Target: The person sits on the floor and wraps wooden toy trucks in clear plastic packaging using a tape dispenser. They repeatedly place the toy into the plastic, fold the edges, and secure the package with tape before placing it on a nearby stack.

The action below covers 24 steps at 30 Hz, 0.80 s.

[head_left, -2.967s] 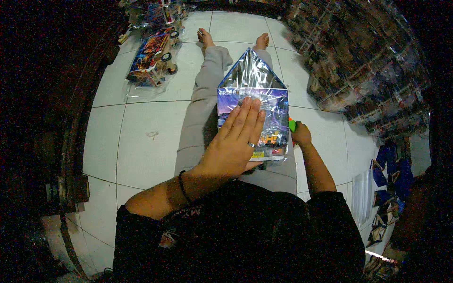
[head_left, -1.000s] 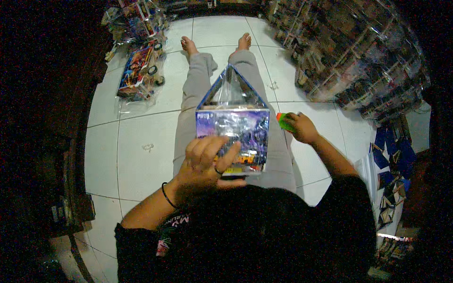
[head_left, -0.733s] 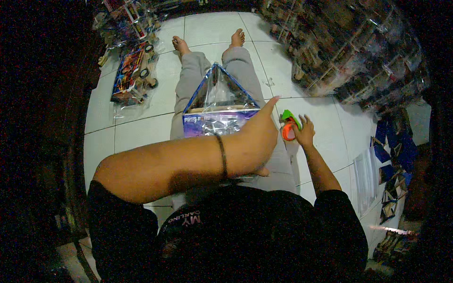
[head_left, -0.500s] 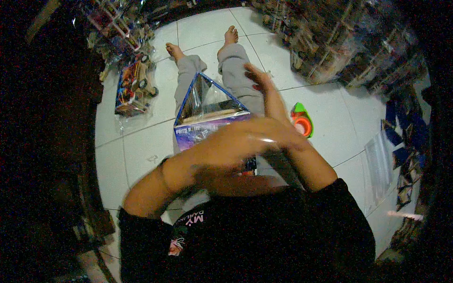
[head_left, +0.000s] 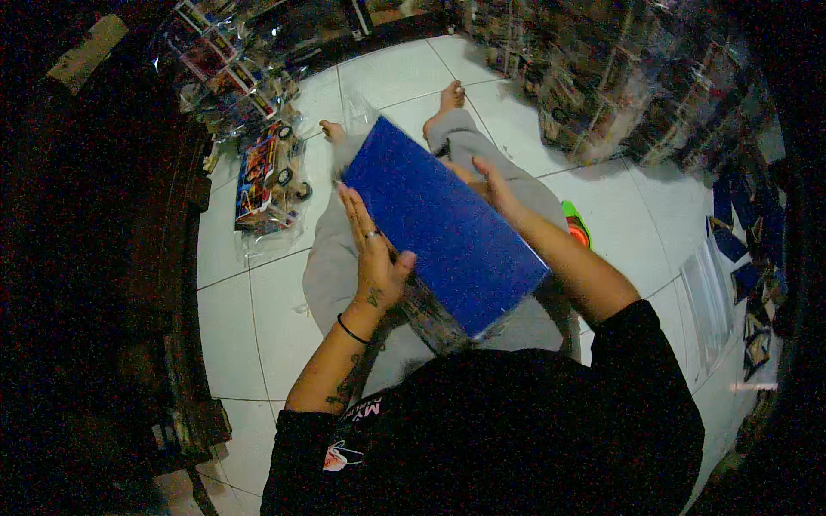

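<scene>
Between my two hands, above my lap, is a box-like thing with a plain blue panel [head_left: 439, 228] facing up, tilted across my legs. My left hand [head_left: 376, 258] presses along its left side, fingers stretched and together, thumb over the near part of the edge. On the other side, my right hand [head_left: 492, 187] is against the right edge, its fingers partly hidden behind the panel. A dark printed side shows below the panel near my left wrist, blurred. Clear plastic sticks out at the far end.
A toy truck [head_left: 267, 181] in clear plastic lies on the white tiles at the left. Wrapped stacks [head_left: 594, 95] stand far right. An orange-and-green thing [head_left: 576, 225] is beside my right forearm. Clear plastic sheets [head_left: 707, 297] and blue pieces [head_left: 731, 241] lie at the right.
My forearms were crossed over the box and blurred; now they are apart, one hand on each side. The box has turned, so its blue panel shows instead of its purple side and triangular opening.
</scene>
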Motion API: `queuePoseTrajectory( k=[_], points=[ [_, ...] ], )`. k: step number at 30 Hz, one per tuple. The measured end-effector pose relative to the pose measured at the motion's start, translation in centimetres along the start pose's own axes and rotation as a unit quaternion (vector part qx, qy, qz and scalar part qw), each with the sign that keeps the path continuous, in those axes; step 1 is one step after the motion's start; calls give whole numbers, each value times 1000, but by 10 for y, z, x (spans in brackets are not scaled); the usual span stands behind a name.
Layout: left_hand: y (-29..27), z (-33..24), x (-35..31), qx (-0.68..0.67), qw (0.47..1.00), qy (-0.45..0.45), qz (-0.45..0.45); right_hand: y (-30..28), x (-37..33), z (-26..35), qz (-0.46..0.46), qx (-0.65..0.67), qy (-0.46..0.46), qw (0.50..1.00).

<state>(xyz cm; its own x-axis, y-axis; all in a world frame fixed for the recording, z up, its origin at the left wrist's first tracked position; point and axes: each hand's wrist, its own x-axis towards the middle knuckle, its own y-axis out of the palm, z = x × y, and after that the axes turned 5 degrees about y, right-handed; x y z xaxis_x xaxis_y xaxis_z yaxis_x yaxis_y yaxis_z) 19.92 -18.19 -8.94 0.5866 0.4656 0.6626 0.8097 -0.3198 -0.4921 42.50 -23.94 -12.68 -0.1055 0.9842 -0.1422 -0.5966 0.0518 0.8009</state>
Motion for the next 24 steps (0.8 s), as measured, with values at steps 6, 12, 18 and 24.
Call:
queuePoseTrajectory(
  k=[6,12,18,24],
  points=[
    [18,13,-16,467,829,302,55,51,77,69,58,-464,105,877],
    [82,29,-43,283,928,201,140,89,130,41,123,-649,215,720],
    [72,7,-36,123,891,-98,425,108,149,32,148,-660,307,669],
    [-31,-33,-53,204,923,296,136,131,109,78,117,-586,-31,801]
  ],
)
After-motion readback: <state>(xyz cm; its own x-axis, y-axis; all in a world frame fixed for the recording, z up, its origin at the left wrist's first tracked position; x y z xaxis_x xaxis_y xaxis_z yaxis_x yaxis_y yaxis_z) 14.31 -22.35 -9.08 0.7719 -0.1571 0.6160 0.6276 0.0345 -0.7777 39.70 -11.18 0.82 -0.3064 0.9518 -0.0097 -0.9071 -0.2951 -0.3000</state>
